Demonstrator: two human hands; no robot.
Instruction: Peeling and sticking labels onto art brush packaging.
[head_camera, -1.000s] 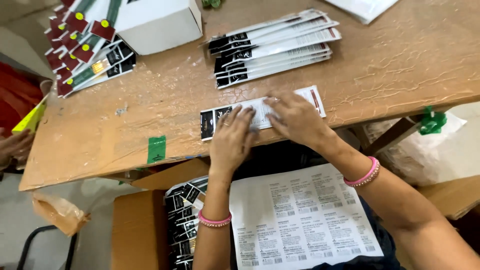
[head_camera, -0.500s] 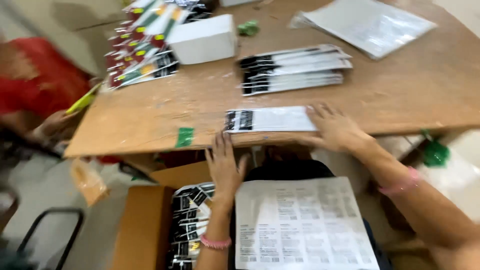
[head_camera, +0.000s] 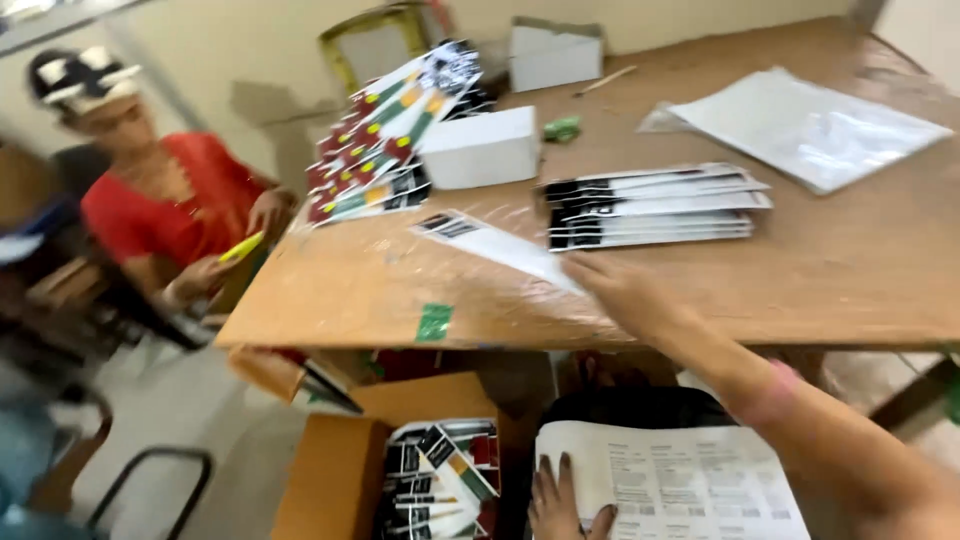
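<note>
A clear flat packet (head_camera: 500, 243) is pinched at its near end by the right hand (head_camera: 630, 295) over the wooden table (head_camera: 800, 290), while the left hand (head_camera: 565, 500) is laid flat, fingers spread, on the printed sheet (head_camera: 680, 485).

I'm seeing even, soft daylight; glare is shining off the wooden table (head_camera: 800, 280), and motion blur is smearing my right hand (head_camera: 625, 290) and the frame edges.

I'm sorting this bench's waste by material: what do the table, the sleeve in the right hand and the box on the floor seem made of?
Table: looks like wood, worn matt brown with visible grain.
Sleeve in the right hand: seemingly clear glossy plastic film, since it glints, over a white card.
Box: probably cardboard, plain matt brown with folded flaps.
</note>
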